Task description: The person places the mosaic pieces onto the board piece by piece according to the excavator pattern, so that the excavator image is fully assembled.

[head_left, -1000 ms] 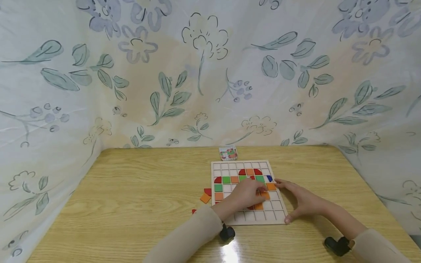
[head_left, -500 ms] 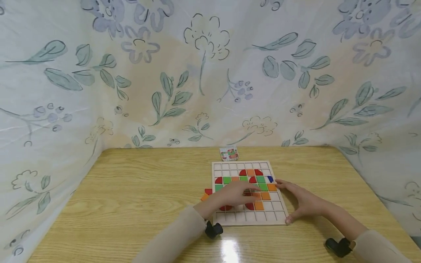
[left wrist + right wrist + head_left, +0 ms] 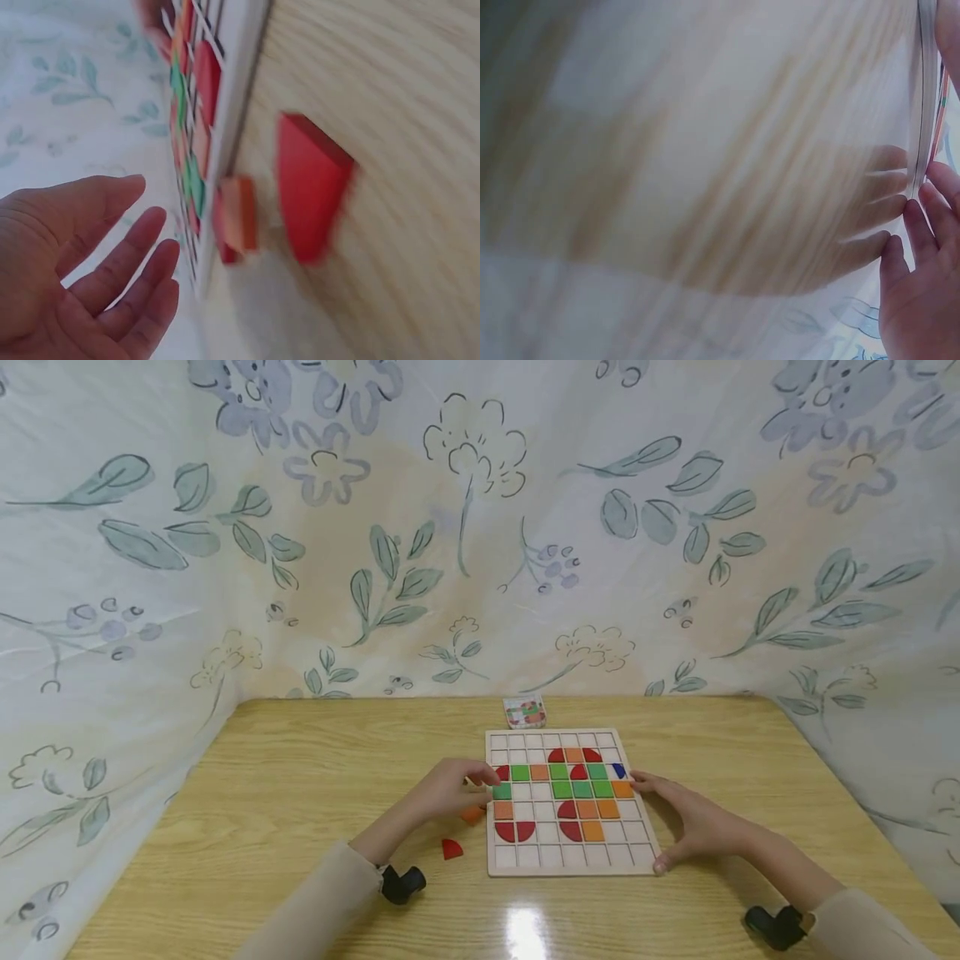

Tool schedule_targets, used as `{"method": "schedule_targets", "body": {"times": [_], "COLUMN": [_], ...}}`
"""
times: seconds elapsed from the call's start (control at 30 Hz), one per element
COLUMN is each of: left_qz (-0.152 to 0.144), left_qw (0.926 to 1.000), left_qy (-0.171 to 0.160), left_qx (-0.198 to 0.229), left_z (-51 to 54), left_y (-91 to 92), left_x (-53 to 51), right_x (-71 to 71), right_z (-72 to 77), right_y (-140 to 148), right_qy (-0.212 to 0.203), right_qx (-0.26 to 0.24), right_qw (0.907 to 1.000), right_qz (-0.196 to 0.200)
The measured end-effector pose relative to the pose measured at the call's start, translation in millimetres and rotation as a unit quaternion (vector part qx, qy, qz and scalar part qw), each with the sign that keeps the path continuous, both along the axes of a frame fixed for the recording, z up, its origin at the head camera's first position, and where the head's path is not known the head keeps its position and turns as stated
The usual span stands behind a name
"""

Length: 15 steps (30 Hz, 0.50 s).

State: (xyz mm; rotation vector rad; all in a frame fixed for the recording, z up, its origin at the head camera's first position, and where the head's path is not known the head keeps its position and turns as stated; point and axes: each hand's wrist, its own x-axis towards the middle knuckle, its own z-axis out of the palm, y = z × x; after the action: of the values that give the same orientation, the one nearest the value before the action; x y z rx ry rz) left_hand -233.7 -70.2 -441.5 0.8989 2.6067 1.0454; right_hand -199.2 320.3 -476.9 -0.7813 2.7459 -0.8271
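Note:
My left hand [image 3: 450, 789] hovers at the left edge of a wooden grid board [image 3: 540, 857], its fingers relaxed and apart with nothing between them. Below it lies an orange square tile [image 3: 472, 815], with a red piece beside it in the left wrist view. A red quarter-circle tile [image 3: 452, 849] lies nearer on the table. Against the board's right edge rests my right hand [image 3: 701, 822], fingers along the side and thumb at the near corner. Red, green and orange tiles fill several cells; one cell at the right holds a blue piece [image 3: 618, 770].
A small card [image 3: 525, 712] with a coloured grid pattern stands behind the board. The wooden table [image 3: 315, 760] runs back to a floral cloth [image 3: 480, 527] that hangs behind and at both sides.
My left hand has moved left from over the middle of the board to its left edge, uncovering the tiles there. The right hand has stayed on the right edge.

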Motion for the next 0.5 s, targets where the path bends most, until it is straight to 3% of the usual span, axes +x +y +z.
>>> {"method": "schedule_targets", "body": {"times": [0.23, 0.5], "left_qz": [-0.004, -0.006], "left_qw": [0.9992, 0.9988], "left_qy": [-0.038, -0.047], "left_qx": [0.012, 0.006], "left_z": [-8.3, -22.5], "left_y": [-20.4, -28.4], "left_x": [5.2, 9.5], "right_x": [-0.9, -0.2], "right_z": [-0.6, -0.7], "right_y": [3, 2], "right_qy": [0.029, 0.020], "right_qx": [0.007, 0.005], "right_qw": [0.9995, 0.9998], "right_qz": [0.004, 0.000]}}
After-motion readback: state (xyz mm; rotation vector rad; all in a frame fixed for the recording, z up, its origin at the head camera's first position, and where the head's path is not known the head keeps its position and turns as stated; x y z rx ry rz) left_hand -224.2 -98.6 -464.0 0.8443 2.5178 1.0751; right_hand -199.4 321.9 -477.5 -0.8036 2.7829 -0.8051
